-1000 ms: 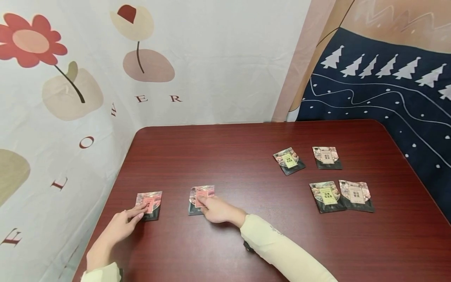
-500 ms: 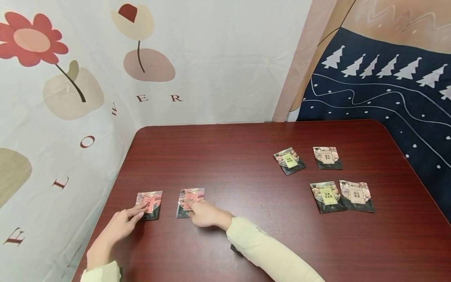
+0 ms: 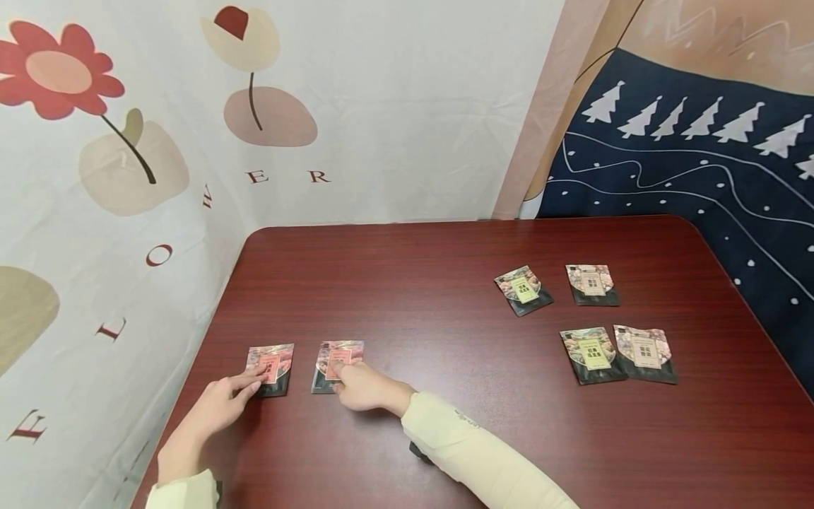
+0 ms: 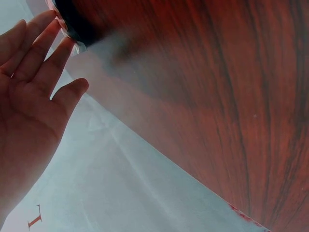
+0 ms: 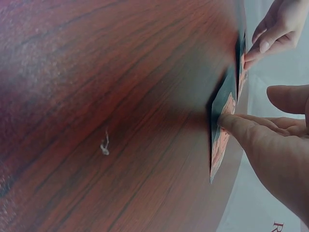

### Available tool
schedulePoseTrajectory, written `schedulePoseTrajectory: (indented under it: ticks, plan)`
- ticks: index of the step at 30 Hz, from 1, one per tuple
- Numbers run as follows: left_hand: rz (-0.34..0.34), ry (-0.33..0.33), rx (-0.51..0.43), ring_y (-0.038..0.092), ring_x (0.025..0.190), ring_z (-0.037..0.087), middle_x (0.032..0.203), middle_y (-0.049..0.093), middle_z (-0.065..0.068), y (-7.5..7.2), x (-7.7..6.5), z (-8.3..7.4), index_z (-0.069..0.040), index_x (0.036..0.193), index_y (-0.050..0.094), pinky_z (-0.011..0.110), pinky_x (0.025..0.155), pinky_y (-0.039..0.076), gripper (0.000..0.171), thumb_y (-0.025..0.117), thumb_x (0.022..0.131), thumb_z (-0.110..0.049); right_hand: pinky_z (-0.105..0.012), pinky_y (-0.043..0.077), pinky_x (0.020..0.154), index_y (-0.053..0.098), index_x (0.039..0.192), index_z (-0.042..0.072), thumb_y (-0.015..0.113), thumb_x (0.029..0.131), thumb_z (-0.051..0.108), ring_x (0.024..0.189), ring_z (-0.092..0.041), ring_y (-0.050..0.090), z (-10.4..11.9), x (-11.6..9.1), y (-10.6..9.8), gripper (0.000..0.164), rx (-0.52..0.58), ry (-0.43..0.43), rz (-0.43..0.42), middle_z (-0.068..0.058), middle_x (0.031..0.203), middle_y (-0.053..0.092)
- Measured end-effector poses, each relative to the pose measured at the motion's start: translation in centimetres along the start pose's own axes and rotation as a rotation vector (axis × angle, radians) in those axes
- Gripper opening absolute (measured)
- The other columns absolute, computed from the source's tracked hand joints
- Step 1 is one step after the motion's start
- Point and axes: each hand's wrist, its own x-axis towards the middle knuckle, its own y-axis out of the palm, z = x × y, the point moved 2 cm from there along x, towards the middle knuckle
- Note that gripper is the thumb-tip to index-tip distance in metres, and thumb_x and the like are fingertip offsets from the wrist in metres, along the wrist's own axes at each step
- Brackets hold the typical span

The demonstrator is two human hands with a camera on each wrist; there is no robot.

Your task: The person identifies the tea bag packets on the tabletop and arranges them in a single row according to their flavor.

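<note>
I judge left packet (image 3: 278, 364) and right packet (image 3: 326, 359) light, pliable, slick; hold by edges. Left hand (image 3: 221, 404), right hand (image 3: 367, 389): straight fingers touching packets, gripping neither.

Past the inner pink packet (image 3: 326, 367), on its far side, I see broad room where a hand could run over the table (image 3: 394, 283) as far as the white cloth (image 3: 407, 155). Left of it a narrow strip soon meets the outer pink packet (image 3: 275, 366), with the left hand (image 3: 222, 406) in the way. Right and near of it, the right hand (image 3: 365, 387) and sleeve (image 3: 483, 449) bar the path. Well right of it, beyond a wide lane, the near green packet (image 3: 593, 357) and near beige packet (image 3: 646, 353) leave no gap between them.
</note>
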Motion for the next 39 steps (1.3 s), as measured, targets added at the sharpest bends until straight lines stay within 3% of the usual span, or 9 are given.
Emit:
schedulePoseTrajectory:
  ticks: [7,12,14,17,22,31,35,39]
  plan:
    - [-0.001,0.016,0.002,0.044,0.113,0.048,0.122,0.053,0.024,0.0,0.0,0.0,0.004,0.111,0.064,0.060,0.089,0.035,0.025,0.054,0.091,-0.008,-0.016,0.043,0.076,0.042,0.134,-0.003,0.054,0.090,0.010,0.068,-0.010,0.050,0.2,0.0,0.1,0.048,0.008,0.011,0.017,-0.012,0.123,0.056]
    - [-0.004,0.030,0.015,0.045,0.113,0.047,0.121,0.053,0.025,0.0,-0.1,0.0,0.003,0.111,0.064,0.060,0.089,0.036,0.025,0.055,0.089,-0.006,-0.016,0.042,0.068,0.040,0.135,-0.003,0.054,0.090,0.010,0.053,-0.009,0.041,0.2,0.0,0.2,0.049,0.029,0.019,0.018,-0.012,0.106,0.063]
    - [-0.003,0.033,0.019,0.045,0.113,0.047,0.121,0.053,0.025,0.0,0.0,0.1,0.003,0.111,0.064,0.060,0.089,0.036,0.025,0.055,0.090,-0.007,-0.016,0.042,0.067,0.040,0.136,-0.003,0.054,0.090,0.010,0.049,-0.010,0.038,0.2,0.0,0.2,0.050,0.037,0.022,0.012,-0.012,0.108,0.063]
    - [0.004,0.036,0.022,0.045,0.113,0.047,0.122,0.052,0.025,0.1,0.0,0.2,0.003,0.111,0.064,0.060,0.088,0.036,0.026,0.055,0.090,-0.009,-0.016,0.043,0.073,0.040,0.136,-0.002,0.055,0.089,0.011,0.057,-0.009,0.045,0.1,0.1,0.3,0.051,0.034,0.026,-0.004,-0.012,0.121,0.058]
    - [-0.001,0.039,0.017,0.045,0.114,0.047,0.122,0.053,0.025,0.2,0.0,0.3,0.002,0.111,0.064,0.060,0.089,0.036,0.025,0.055,0.090,-0.008,-0.019,0.044,0.085,0.041,0.136,0.000,0.055,0.088,0.012,0.075,-0.011,0.052,0.0,0.1,0.3,0.052,0.029,0.026,-0.019,-0.012,0.125,0.055]
    - [0.010,0.042,0.010,0.043,0.115,0.047,0.123,0.051,0.026,0.2,-0.1,0.3,0.002,0.113,0.063,0.061,0.089,0.036,0.027,0.054,0.092,-0.011,-0.022,0.037,0.097,0.043,0.135,0.000,0.053,0.090,0.012,0.100,-0.006,0.051,0.0,-0.1,-0.6,0.048,0.069,0.008,-0.043,-0.010,0.130,0.051]
    - [0.010,0.042,0.013,0.043,0.114,0.048,0.123,0.051,0.026,0.2,-0.1,0.3,0.002,0.114,0.063,0.061,0.088,0.036,0.028,0.053,0.092,-0.012,-0.026,0.039,0.096,0.043,0.136,0.004,0.051,0.091,0.011,0.103,-0.010,0.053,-0.4,-0.5,-1.7,0.046,0.100,0.010,-0.050,-0.010,0.129,0.053]
    - [-0.002,0.041,0.008,0.044,0.114,0.047,0.123,0.052,0.025,0.2,-0.2,0.3,0.002,0.113,0.064,0.060,0.088,0.036,0.026,0.054,0.092,-0.010,-0.031,0.035,0.101,0.045,0.135,0.005,0.050,0.092,0.013,0.119,-0.018,0.048,-1.5,-1.1,-3.0,0.043,0.139,0.018,-0.072,-0.009,0.129,0.053]
